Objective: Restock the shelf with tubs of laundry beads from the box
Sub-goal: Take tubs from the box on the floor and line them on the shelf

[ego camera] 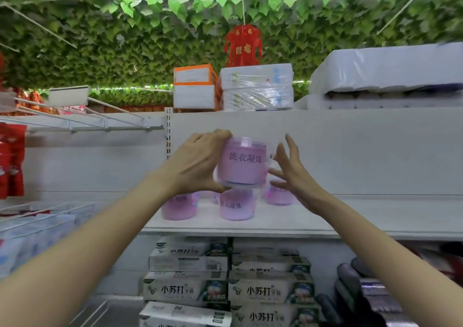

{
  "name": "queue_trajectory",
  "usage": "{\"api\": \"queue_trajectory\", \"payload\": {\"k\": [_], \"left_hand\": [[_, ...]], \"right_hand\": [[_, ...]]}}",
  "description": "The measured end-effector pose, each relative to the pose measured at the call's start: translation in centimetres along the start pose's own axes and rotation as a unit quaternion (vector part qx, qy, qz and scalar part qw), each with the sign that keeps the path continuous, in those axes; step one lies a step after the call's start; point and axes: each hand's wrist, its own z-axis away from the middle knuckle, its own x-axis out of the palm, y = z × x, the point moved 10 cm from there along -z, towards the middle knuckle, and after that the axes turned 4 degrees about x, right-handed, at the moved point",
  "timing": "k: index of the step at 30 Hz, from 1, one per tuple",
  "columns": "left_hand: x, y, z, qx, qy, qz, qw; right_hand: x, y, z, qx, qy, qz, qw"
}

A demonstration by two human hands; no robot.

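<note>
**Tub of laundry beads [241, 162] poised over the stack, one hand doing the work**

Purple tub up at the left end of the shelf [350, 216], held right above the middle tub [235, 207] of the row standing there. Left hand [198, 163] has it: fingers [220, 135] curled over the lid, thumb hooked under the base, clamped top to bottom. Right hand [293, 173] is off to the tub's right side, fingers spread and straight, gripping nothing. Whether the tips graze the tub's wall I cannot tell. Nor can I tell if the base has met the lid below or hangs just clear of it.

Looks like a second layer going on, and that is where the trouble sits. The footing is one round lid, so if the tub lands off-centre or tilted it may slide off as the left hand lets go. The thumb is under the base too: it has to come out, and dragging it could nudge the middle tub toward the shelf's front edge, which it stands close to. A left tub [178, 207] and a right tub [279, 192] sit near on either side, so a topple could knock them along. Below the front edge are stacked cartons [188, 289], and anything that rolls off drops that way. That open right hand is well placed to steady things.
</note>
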Motion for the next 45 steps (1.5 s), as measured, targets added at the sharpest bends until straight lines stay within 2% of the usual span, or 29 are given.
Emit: {"api": "queue_trajectory", "payload": {"k": [3, 12, 16, 22, 29, 39, 43, 45], "left_hand": [[0.0, 1.9, -1.0, 0.023, 0.009, 0.017, 1.000], [-0.4, 5.6, -2.5, 0.069, 0.011, 0.089, 0.994], [-0.4, 5.3, -2.2, 0.067, -0.024, 0.040, 0.997], [0.7, 1.1, 2.4, 0.009, -0.121, 0.009, 0.993], [1.4, -3.2, 7.2, -0.044, -0.175, -0.012, 0.984], [1.2, -5.4, 10.5, -0.101, -0.213, -0.016, 0.972], [0.7, -5.4, 10.7, -0.115, -0.224, -0.021, 0.967], [0.4, -5.3, 10.7, -0.122, -0.220, -0.023, 0.968]], "right_hand": [[0.1, -1.2, 1.8, -0.023, -0.016, 0.004, 1.000], [-3.9, -1.6, 4.2, -0.025, 0.069, -0.038, 0.997], [-5.9, -0.2, 3.9, -0.012, 0.105, -0.016, 0.994], [-9.1, 6.9, 3.1, 0.074, 0.140, 0.061, 0.985], [-7.3, 10.8, 2.1, 0.152, 0.091, 0.061, 0.982], [-7.1, 9.5, 3.7, 0.154, 0.113, 0.168, 0.967], [-8.2, 7.9, 4.8, 0.140, 0.134, 0.254, 0.948], [-8.7, 6.4, 5.6, 0.125, 0.158, 0.317, 0.927]]}}
